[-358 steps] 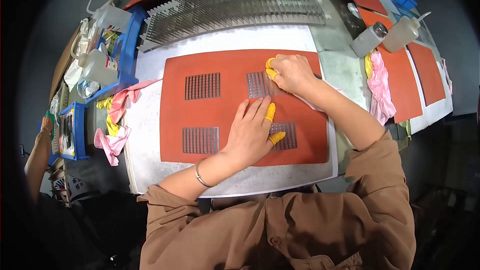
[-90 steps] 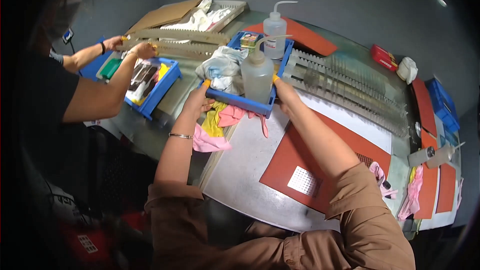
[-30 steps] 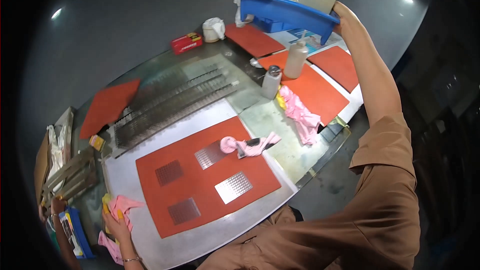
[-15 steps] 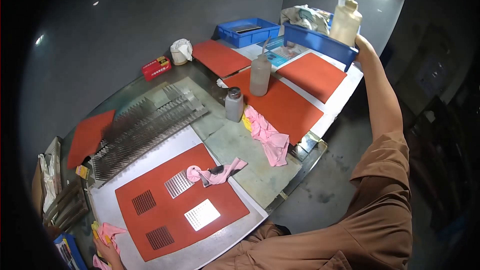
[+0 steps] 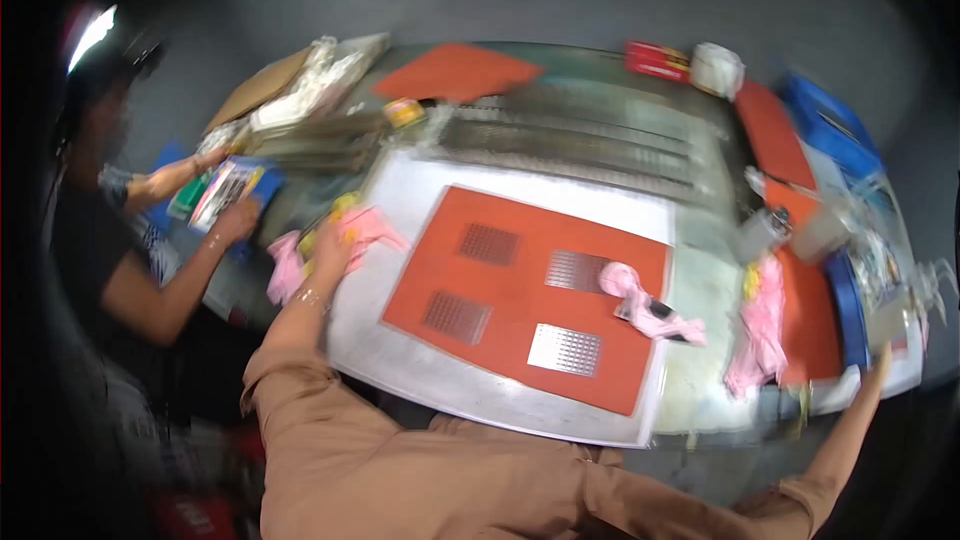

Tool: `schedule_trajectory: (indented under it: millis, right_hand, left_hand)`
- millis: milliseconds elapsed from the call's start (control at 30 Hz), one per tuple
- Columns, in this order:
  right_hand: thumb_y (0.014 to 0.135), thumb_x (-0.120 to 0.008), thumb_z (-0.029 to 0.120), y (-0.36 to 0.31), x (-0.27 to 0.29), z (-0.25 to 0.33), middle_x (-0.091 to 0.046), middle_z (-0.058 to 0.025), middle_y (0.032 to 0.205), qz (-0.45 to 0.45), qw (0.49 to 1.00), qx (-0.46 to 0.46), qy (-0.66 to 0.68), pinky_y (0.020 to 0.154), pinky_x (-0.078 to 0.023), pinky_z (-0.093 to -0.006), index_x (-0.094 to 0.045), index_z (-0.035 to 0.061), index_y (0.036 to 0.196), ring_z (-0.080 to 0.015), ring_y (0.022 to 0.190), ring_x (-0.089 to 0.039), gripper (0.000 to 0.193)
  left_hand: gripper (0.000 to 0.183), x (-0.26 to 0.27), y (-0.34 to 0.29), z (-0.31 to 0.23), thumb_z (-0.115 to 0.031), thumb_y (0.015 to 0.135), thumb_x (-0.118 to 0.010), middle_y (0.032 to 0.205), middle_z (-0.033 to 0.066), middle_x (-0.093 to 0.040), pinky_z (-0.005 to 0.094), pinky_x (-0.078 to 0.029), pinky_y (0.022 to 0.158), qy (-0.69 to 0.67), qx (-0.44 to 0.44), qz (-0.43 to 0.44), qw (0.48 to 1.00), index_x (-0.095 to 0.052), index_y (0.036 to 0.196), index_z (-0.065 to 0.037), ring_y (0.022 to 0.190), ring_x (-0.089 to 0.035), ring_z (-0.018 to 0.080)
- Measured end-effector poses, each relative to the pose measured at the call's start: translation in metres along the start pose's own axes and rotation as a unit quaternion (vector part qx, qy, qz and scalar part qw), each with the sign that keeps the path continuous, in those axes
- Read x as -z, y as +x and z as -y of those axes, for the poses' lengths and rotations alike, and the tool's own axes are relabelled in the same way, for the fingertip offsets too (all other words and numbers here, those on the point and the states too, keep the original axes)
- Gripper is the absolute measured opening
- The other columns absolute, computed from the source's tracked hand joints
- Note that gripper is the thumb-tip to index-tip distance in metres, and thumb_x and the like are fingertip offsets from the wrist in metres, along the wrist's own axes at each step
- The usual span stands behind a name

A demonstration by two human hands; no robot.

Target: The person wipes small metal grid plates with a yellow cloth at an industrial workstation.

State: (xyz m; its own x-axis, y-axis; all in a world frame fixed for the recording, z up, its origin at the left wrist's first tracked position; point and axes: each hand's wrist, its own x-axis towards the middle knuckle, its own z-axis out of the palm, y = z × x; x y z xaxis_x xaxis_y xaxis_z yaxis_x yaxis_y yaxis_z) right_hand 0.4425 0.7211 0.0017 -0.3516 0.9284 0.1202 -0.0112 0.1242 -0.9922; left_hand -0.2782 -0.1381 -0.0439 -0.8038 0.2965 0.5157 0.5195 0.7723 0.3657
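My left hand [image 5: 330,250] is closed on a pink cloth [image 5: 372,228] with yellow showing at it, by the left edge of the white board [image 5: 480,402]. Far to the right, my right hand [image 5: 880,365] grips the near end of a blue tray [image 5: 852,312]; motion smears its fingers. In that tray stands a pale wash bottle [image 5: 890,325] beside rumpled cloths. An orange mat [image 5: 515,325] on the board carries several small perforated metal plates [image 5: 565,350]. Across one plate lies a rolled pink cloth [image 5: 640,300] with a dark piece at it.
A co-worker's hands [image 5: 235,222] are at a blue box at left. Ridged metal racks [image 5: 580,145] lie behind the board. To the right are a square bottle [image 5: 762,235], another wash bottle [image 5: 825,228], a pink cloth [image 5: 762,335] and a blue bin [image 5: 830,125]. A red box [image 5: 658,60] stands behind.
The view has swung left, bringing the co-worker in. The blue tray has come nearer with my right hand and covers more of the orange mats. My left hand stays at its pink cloth.
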Motion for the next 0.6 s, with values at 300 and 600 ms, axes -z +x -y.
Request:
schedule_trajectory:
  millis: [300,600]
  right_hand:
    - [0.086,-0.052,0.039,0.023,-0.030,-0.021,-0.060,-0.0075,0.102,-0.046,0.989,-0.123,0.072,0.073,-0.049,-0.0314,-0.049,0.0008,0.120,-0.0199,0.091,-0.058,0.052]
    - [0.085,-0.051,0.042,0.010,-0.024,-0.021,-0.059,-0.0078,0.104,-0.198,0.969,-0.145,0.001,0.074,-0.048,-0.0302,-0.048,0.0008,0.121,-0.0197,0.092,-0.058,0.055]
  left_hand:
    - [0.044,0.049,-0.010,-0.020,-0.029,0.086,-0.051,0.104,0.0219,-0.056,0.0415,-0.041,0.082,0.036,0.050,0.033,0.998,-0.049,0.116,0.002,0.096,-0.053,0.0366]
    - [0.034,0.050,0.077,-0.048,-0.018,0.078,-0.059,0.098,0.0147,-0.056,0.0432,-0.045,0.072,0.099,0.044,-0.052,0.993,-0.055,0.108,-0.002,0.085,-0.057,0.0358]
